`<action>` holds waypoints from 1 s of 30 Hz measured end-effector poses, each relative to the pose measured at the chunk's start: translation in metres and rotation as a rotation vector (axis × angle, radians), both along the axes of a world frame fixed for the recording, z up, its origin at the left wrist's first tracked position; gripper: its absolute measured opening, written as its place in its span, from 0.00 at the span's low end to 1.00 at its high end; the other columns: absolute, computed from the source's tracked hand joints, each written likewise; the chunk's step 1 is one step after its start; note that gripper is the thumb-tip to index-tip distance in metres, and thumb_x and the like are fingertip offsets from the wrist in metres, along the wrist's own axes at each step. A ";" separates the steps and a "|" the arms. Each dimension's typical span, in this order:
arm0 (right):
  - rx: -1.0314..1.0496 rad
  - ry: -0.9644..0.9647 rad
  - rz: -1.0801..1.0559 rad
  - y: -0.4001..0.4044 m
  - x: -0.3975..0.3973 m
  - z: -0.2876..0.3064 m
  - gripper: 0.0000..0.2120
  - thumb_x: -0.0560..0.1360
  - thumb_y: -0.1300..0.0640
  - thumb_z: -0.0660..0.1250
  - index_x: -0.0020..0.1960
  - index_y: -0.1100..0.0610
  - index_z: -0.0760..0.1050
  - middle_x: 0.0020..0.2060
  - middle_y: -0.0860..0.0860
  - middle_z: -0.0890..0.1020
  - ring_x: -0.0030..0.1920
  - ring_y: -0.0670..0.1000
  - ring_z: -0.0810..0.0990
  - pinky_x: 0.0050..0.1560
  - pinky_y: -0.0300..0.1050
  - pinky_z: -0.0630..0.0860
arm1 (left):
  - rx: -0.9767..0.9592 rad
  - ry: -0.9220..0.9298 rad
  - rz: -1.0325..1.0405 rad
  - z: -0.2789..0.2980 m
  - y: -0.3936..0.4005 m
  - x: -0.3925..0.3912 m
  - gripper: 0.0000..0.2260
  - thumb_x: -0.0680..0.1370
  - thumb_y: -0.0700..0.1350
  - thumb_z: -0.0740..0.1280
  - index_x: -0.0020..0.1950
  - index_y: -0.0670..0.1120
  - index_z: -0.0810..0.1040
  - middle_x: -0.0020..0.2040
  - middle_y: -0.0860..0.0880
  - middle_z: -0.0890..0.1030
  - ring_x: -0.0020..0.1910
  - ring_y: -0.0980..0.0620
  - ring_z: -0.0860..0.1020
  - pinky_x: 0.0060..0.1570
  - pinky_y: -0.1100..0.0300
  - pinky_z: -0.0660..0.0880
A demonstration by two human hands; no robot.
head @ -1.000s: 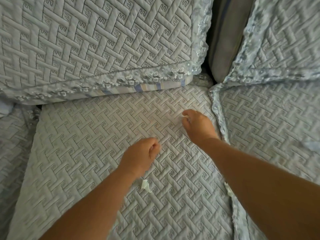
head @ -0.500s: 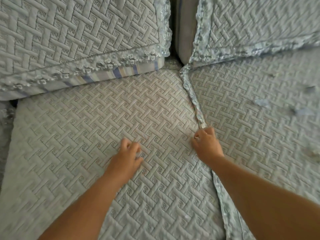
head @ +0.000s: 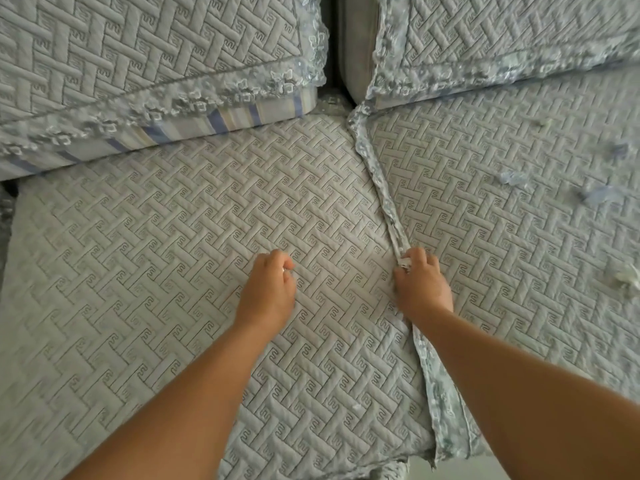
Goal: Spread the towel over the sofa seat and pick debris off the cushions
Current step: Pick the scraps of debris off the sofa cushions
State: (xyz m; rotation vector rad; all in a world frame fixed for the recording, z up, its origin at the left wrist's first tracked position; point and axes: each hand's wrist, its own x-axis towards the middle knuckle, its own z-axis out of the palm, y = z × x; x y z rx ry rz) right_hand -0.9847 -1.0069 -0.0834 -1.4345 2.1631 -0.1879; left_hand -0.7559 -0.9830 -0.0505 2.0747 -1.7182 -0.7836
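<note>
right hand (head: pixel 423 284) pinches a small white scrap of debris (head: pixel 403 262) at the lace-trimmed seam (head: pixel 382 188) between 2 pale blue quilted seat covers (head: pixel 173 271). left hand (head: pixel 268 289) curled; whether it holds anything, cannot tell. bluish and white fluff bits (head: pixel 599 195) lie on the right-side cover. judged featherlight, soft, clingy: fingertip pinch suits.

— What is the seat cover (head: pixel 166 265) looking like?
— Matt quilted cloth, pale grey-blue, stitched in a raised basket-weave, so it is reading as bumpy rather than smooth.
— And the edge (head: pixel 384 188) running toward twelve o'clock?
— A lacy, ruffled trim, rougher and slightly shiny.
— Over at ten o'clock?
— Smooth striped fabric (head: pixel 221 119) is peeking out under the back cushion.
— The scraps (head: pixel 512 177) at two o'clock?
— Soft, fluffy, fibrous bits.
</note>
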 end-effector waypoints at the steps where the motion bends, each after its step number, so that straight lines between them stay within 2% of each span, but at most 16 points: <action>1: 0.000 -0.020 -0.015 0.000 -0.003 0.000 0.14 0.78 0.49 0.58 0.62 0.50 0.64 0.60 0.54 0.71 0.50 0.57 0.76 0.41 0.52 0.78 | -0.010 0.020 0.011 0.001 -0.002 -0.006 0.06 0.79 0.40 0.56 0.51 0.46 0.71 0.51 0.49 0.70 0.38 0.55 0.72 0.31 0.64 0.66; 4: -0.033 0.000 -0.005 0.010 -0.011 -0.003 0.14 0.77 0.45 0.58 0.61 0.48 0.66 0.60 0.54 0.71 0.59 0.58 0.69 0.51 0.54 0.73 | -0.032 0.063 0.054 0.004 -0.008 -0.027 0.05 0.79 0.40 0.57 0.50 0.46 0.71 0.50 0.49 0.71 0.36 0.60 0.70 0.29 0.68 0.63; 7: -0.043 -0.017 0.046 0.021 -0.012 -0.004 0.14 0.77 0.44 0.58 0.61 0.46 0.65 0.61 0.54 0.70 0.59 0.59 0.71 0.56 0.55 0.74 | -0.035 0.107 0.077 0.006 -0.016 -0.048 0.04 0.78 0.40 0.57 0.47 0.48 0.70 0.49 0.47 0.73 0.35 0.56 0.71 0.29 0.68 0.63; 10: -0.015 -0.133 0.060 0.012 -0.018 -0.002 0.12 0.78 0.46 0.59 0.59 0.49 0.67 0.57 0.54 0.74 0.48 0.54 0.77 0.44 0.49 0.77 | -0.029 0.142 0.075 0.010 -0.027 -0.066 0.05 0.78 0.40 0.57 0.46 0.49 0.69 0.48 0.45 0.75 0.34 0.54 0.73 0.28 0.67 0.63; 12: -0.009 -0.191 0.058 0.003 -0.023 0.002 0.12 0.78 0.46 0.59 0.58 0.50 0.69 0.49 0.53 0.78 0.42 0.52 0.78 0.38 0.46 0.77 | -0.038 0.150 0.077 0.015 -0.036 -0.077 0.05 0.78 0.40 0.57 0.46 0.49 0.69 0.50 0.46 0.75 0.36 0.53 0.74 0.28 0.66 0.64; 15: -0.064 -0.265 0.020 -0.007 -0.021 0.016 0.12 0.78 0.46 0.58 0.57 0.51 0.70 0.38 0.49 0.79 0.33 0.46 0.77 0.27 0.39 0.70 | -0.054 0.136 0.087 0.026 -0.047 -0.091 0.05 0.79 0.40 0.57 0.46 0.49 0.70 0.50 0.47 0.74 0.35 0.56 0.71 0.28 0.67 0.63; 18: -0.160 -0.394 -0.096 -0.019 -0.013 0.041 0.07 0.78 0.46 0.58 0.50 0.49 0.70 0.33 0.46 0.78 0.28 0.43 0.74 0.21 0.33 0.65 | -0.084 0.162 0.079 0.041 -0.056 -0.105 0.06 0.79 0.43 0.56 0.49 0.47 0.72 0.40 0.51 0.76 0.28 0.59 0.69 0.22 0.69 0.62; 20: -0.230 -0.453 -0.184 -0.024 -0.012 0.063 0.05 0.78 0.47 0.58 0.46 0.47 0.67 0.31 0.44 0.76 0.27 0.40 0.72 0.19 0.30 0.63 | -0.126 0.172 0.045 0.057 -0.059 -0.118 0.06 0.80 0.46 0.57 0.48 0.48 0.72 0.35 0.58 0.74 0.26 0.61 0.69 0.19 0.70 0.64; 23: -0.294 -0.506 -0.294 -0.018 -0.024 0.095 0.07 0.78 0.46 0.58 0.48 0.49 0.68 0.31 0.44 0.76 0.27 0.42 0.72 0.24 0.36 0.67 | -0.172 0.207 -0.040 0.084 -0.060 -0.149 0.09 0.80 0.50 0.57 0.47 0.47 0.74 0.37 0.58 0.74 0.31 0.65 0.70 0.22 0.72 0.67; 25: -0.329 -0.517 -0.357 -0.009 -0.034 0.114 0.08 0.78 0.46 0.57 0.52 0.49 0.69 0.32 0.46 0.77 0.26 0.44 0.71 0.26 0.39 0.66 | -0.209 0.234 -0.094 0.101 -0.058 -0.169 0.13 0.81 0.51 0.56 0.47 0.45 0.75 0.39 0.55 0.77 0.34 0.62 0.73 0.29 0.70 0.66; 27: -0.387 -0.495 -0.461 0.008 -0.057 0.136 0.09 0.78 0.45 0.56 0.52 0.50 0.69 0.32 0.47 0.77 0.27 0.45 0.71 0.27 0.41 0.67 | -0.244 0.288 -0.187 0.125 -0.052 -0.198 0.14 0.81 0.51 0.55 0.47 0.43 0.76 0.40 0.52 0.79 0.36 0.55 0.75 0.35 0.61 0.69; 30: -0.462 -0.470 -0.559 0.029 -0.084 0.164 0.12 0.78 0.44 0.56 0.54 0.51 0.69 0.37 0.49 0.78 0.32 0.48 0.73 0.31 0.44 0.69 | -0.298 0.337 -0.291 0.154 -0.041 -0.233 0.14 0.81 0.49 0.55 0.46 0.42 0.76 0.37 0.51 0.77 0.34 0.55 0.73 0.34 0.61 0.68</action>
